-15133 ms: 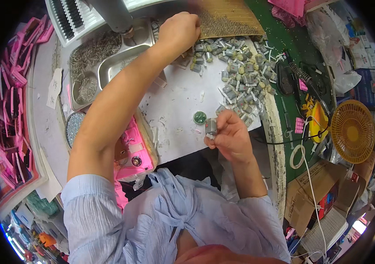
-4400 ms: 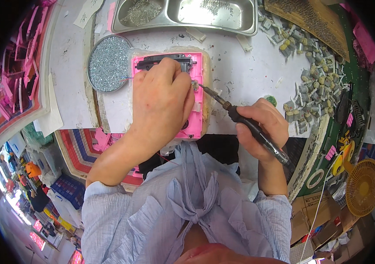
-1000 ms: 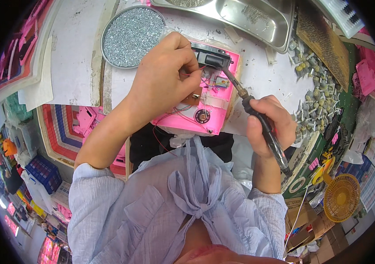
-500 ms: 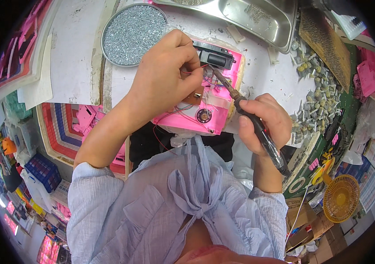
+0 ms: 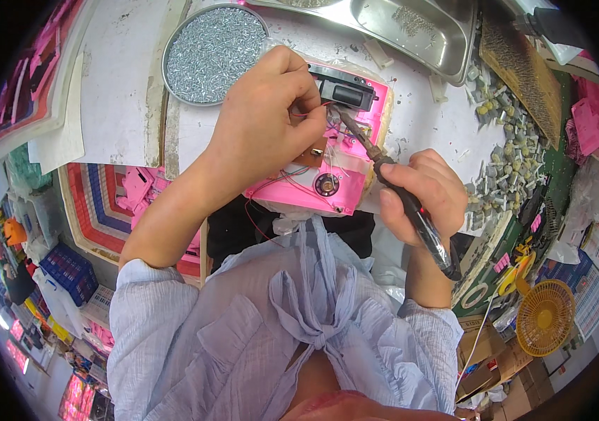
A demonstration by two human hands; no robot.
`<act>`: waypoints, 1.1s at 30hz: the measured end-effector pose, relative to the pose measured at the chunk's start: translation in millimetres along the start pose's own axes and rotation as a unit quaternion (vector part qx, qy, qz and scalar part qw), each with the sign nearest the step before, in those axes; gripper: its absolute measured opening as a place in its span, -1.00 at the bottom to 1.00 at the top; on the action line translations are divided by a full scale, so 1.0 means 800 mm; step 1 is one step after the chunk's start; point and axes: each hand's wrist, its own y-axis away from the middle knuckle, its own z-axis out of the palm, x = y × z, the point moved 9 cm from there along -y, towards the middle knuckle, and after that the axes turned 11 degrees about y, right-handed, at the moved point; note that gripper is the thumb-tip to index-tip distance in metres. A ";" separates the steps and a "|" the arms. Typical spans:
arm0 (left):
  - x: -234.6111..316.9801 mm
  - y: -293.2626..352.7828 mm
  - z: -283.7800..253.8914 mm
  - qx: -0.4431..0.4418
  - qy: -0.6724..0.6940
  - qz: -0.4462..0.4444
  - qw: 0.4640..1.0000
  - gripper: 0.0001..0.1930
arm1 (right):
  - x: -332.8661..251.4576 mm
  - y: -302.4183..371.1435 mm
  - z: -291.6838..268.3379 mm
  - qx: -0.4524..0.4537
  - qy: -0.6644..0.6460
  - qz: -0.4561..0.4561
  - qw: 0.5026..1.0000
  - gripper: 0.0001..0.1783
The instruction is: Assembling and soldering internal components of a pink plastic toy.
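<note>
Silver screws [image 5: 215, 56] fill a round dish [image 5: 165, 59] just beyond the far left corner of the pink case [image 5: 382, 98]; a careless swing of the left hand [image 5: 268, 116] beside it could tip them into the works. That hand is closed, thumb and forefinger pinched, seemingly on a red wire [image 5: 327, 103]. Its fingertips are so near the tip of the soldering iron [image 5: 375, 151] that a slip could burn them or let the wire spring away. The case lies at the near edge of the table [image 5: 440, 140]; a loose wire trails past its near left corner, where a sleeve could snag it. By the case's far edge sits a black plastic block [image 5: 349, 95], which a hot tip leaning sideways could melt. The right hand [image 5: 427, 200] grips the iron's handle; whether the tip touches metal, I cannot tell. Small motors [image 5: 507, 168] crowd the table's right edge.
</note>
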 end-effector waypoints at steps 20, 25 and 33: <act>0.003 -0.002 0.000 0.009 -0.021 -0.008 1.000 -0.89 | 0.009 0.000 0.006 0.000 0.021 0.024 0.999 -0.76; 0.004 -0.002 0.000 0.009 -0.029 -0.004 1.000 -0.89 | 0.009 0.001 0.008 0.000 0.017 0.023 1.000 -0.77; 0.002 0.000 0.001 0.018 -0.027 -0.015 0.999 -0.88 | 0.008 0.001 0.012 -0.026 0.029 0.022 0.999 -0.74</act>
